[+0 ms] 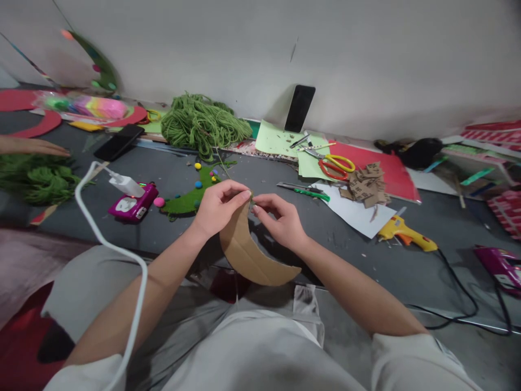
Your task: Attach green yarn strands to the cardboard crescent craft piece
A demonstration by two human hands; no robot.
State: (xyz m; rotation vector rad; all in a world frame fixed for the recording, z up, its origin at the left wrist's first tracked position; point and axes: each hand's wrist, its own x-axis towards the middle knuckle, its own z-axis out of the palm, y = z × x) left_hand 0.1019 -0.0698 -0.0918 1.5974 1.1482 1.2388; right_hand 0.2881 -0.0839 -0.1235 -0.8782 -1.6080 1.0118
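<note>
A brown cardboard crescent (254, 258) hangs over the table's front edge, its upper tip between the closed thumb and fingers of my left hand (222, 206). At that same tip, my right hand (280, 220) is closed in a pinch on what looks like green yarn; the fingertips hide most of it. A thin green strand runs from the heap of green yarn (201, 122) down towards my hands. Just beyond my left hand lies a green yarn-covered crescent (183, 201) dotted with coloured pompoms.
Behind my right hand are a utility knife (301, 190), scissors (340, 165) and cardboard scraps (366, 184). A yellow glue gun (407, 233) lies right. A white cable (140, 271) crosses above my left arm from a purple socket (134, 203). Another person's hand (35, 145) rests at far left.
</note>
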